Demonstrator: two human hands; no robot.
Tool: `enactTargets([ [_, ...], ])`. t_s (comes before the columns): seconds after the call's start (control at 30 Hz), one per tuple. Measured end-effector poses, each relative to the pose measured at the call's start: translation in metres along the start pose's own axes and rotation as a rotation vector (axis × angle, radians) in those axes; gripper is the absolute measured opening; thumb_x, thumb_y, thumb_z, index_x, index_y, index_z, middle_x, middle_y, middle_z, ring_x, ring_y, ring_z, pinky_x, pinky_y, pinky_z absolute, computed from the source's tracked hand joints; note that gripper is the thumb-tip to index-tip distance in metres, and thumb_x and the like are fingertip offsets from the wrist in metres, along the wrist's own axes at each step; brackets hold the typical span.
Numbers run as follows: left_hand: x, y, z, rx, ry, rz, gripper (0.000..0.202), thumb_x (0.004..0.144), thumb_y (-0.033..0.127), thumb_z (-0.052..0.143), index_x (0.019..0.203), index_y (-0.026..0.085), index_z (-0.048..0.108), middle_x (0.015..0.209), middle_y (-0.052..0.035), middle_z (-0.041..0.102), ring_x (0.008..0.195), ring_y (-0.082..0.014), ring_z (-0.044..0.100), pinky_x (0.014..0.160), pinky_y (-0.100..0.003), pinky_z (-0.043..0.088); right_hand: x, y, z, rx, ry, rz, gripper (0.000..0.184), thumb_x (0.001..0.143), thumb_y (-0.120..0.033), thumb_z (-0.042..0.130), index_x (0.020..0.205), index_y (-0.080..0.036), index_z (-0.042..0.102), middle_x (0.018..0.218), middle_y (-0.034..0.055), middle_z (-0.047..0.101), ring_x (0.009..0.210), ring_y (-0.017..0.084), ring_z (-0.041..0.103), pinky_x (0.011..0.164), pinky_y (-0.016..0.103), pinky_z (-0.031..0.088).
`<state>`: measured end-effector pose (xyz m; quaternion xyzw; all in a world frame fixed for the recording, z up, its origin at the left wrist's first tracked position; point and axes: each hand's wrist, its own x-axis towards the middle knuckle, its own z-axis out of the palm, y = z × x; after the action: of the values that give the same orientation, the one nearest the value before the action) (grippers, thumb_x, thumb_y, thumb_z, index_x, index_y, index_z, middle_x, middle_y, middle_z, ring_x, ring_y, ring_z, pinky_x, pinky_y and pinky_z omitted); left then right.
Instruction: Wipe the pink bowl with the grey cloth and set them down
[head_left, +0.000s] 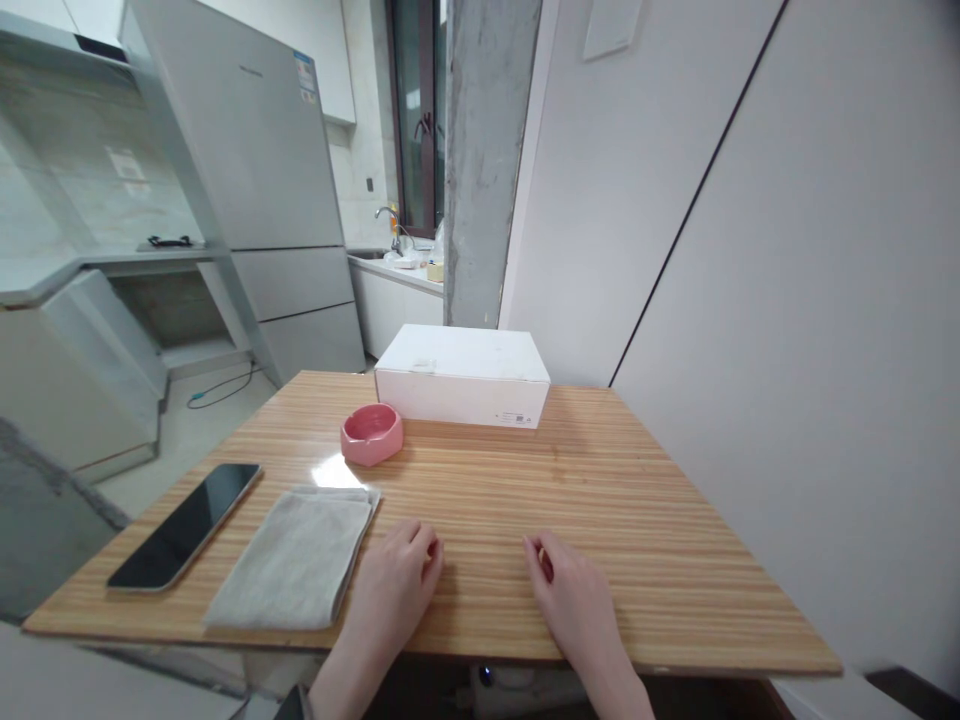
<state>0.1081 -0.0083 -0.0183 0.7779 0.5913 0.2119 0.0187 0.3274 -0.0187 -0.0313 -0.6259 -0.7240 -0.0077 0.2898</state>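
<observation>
My left hand (394, 580) rests on the wooden table (600, 500) with its fingers curled under, right beside a folded grey cloth (296, 560). My right hand (574, 600) lies on the table a little apart, fingers also curled in, holding nothing that I can see. A black phone (187, 523) lies face up to the left of the cloth. Behind the cloth stands a small pink bowl (371, 433). A closed white box (463, 375) sits at the table's far edge.
A white wall runs close along the table's right side. Past the table's far left are a grey fridge (262, 190), a kitchen counter with a sink tap (390, 225) and a concrete pillar (487, 160).
</observation>
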Motion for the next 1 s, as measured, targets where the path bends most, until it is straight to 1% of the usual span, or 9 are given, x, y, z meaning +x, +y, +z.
enactTargets([
  [0.1, 0.003, -0.004, -0.002, 0.046, 0.047, 0.012, 0.022, 0.087, 0.021, 0.042, 0.07, 0.02, 0.056, 0.073, -0.0019, 0.06, 0.071, -0.0169, 0.058, 0.065, -0.028, 0.042, -0.001, 0.001, 0.008, -0.022, -0.015, -0.002, 0.032, 0.094, -0.033, 0.036, 0.071, -0.022, 0.054, 0.063, -0.0004, 0.062, 0.055, 0.015, 0.059, 0.053, 0.025, 0.032],
  [0.23, 0.011, -0.031, -0.024, 0.143, 0.205, -0.109, 0.022, 0.088, 0.03, 0.043, 0.072, 0.02, 0.055, 0.077, -0.0039, 0.059, 0.078, -0.0201, 0.056, 0.072, -0.032, 0.04, -0.003, 0.004, 0.014, -0.055, -0.024, -0.031, 0.031, 0.094, -0.031, 0.035, 0.07, -0.022, 0.051, 0.064, -0.0004, 0.061, 0.057, 0.016, 0.06, 0.053, 0.026, 0.03],
  [0.3, 0.017, -0.044, -0.035, 0.134, 0.186, -0.167, 0.023, 0.089, 0.032, 0.041, 0.074, 0.02, 0.053, 0.075, -0.0026, 0.058, 0.073, -0.0184, 0.056, 0.066, -0.03, 0.039, -0.004, 0.004, 0.015, -0.078, -0.019, -0.049, 0.03, 0.095, -0.03, 0.034, 0.071, -0.022, 0.051, 0.065, 0.0, 0.062, 0.058, 0.016, 0.06, 0.053, 0.026, 0.029],
  [0.37, 0.019, -0.05, -0.038, 0.087, 0.115, -0.163, 0.024, 0.09, 0.031, 0.039, 0.074, 0.02, 0.052, 0.072, -0.0009, 0.058, 0.067, -0.0161, 0.056, 0.061, -0.028, 0.038, -0.004, 0.003, 0.016, -0.098, -0.023, -0.068, 0.029, 0.095, -0.03, 0.033, 0.072, -0.022, 0.05, 0.065, 0.0, 0.061, 0.058, 0.016, 0.06, 0.053, 0.026, 0.029],
  [0.43, 0.016, -0.047, -0.033, 0.047, 0.03, -0.114, 0.023, 0.091, 0.029, 0.038, 0.075, 0.02, 0.051, 0.071, -0.0003, 0.059, 0.065, -0.015, 0.057, 0.06, -0.027, 0.037, -0.004, 0.003, 0.016, -0.113, -0.036, -0.084, 0.028, 0.094, -0.03, 0.034, 0.072, -0.023, 0.048, 0.065, -0.0004, 0.06, 0.057, 0.016, 0.059, 0.053, 0.026, 0.03],
  [0.53, 0.005, -0.033, -0.013, 0.049, -0.082, -0.038, 0.024, 0.09, 0.026, 0.037, 0.073, 0.02, 0.052, 0.071, -0.0007, 0.063, 0.066, -0.0156, 0.06, 0.06, -0.026, 0.038, -0.005, 0.003, 0.016, -0.12, -0.054, -0.099, 0.027, 0.094, -0.029, 0.035, 0.071, -0.023, 0.047, 0.065, -0.0007, 0.058, 0.057, 0.016, 0.058, 0.054, 0.026, 0.03],
  [0.67, -0.007, -0.019, 0.006, 0.106, -0.124, 0.01, 0.024, 0.09, 0.023, 0.036, 0.075, 0.021, 0.054, 0.076, -0.0018, 0.066, 0.073, -0.0187, 0.063, 0.062, -0.028, 0.04, -0.006, 0.002, 0.016, -0.106, -0.053, -0.104, 0.026, 0.094, -0.029, 0.035, 0.071, -0.023, 0.046, 0.065, -0.0008, 0.057, 0.057, 0.016, 0.057, 0.054, 0.026, 0.031],
  [0.8, -0.007, -0.019, 0.005, 0.104, -0.137, -0.016, 0.024, 0.09, 0.025, 0.037, 0.075, 0.021, 0.054, 0.075, -0.0015, 0.066, 0.072, -0.0191, 0.063, 0.061, -0.029, 0.041, -0.007, 0.003, 0.015, -0.096, -0.043, -0.097, 0.026, 0.094, -0.03, 0.034, 0.071, -0.023, 0.046, 0.065, -0.0009, 0.057, 0.058, 0.016, 0.056, 0.055, 0.026, 0.031],
  [1.0, -0.008, -0.019, 0.002, 0.104, -0.128, -0.001, 0.024, 0.091, 0.025, 0.035, 0.075, 0.021, 0.054, 0.075, -0.0017, 0.065, 0.073, -0.019, 0.063, 0.062, -0.029, 0.041, -0.007, 0.003, 0.015, -0.088, -0.036, -0.105, 0.027, 0.094, -0.03, 0.035, 0.071, -0.023, 0.045, 0.065, -0.0011, 0.056, 0.058, 0.015, 0.055, 0.055, 0.026, 0.032],
])
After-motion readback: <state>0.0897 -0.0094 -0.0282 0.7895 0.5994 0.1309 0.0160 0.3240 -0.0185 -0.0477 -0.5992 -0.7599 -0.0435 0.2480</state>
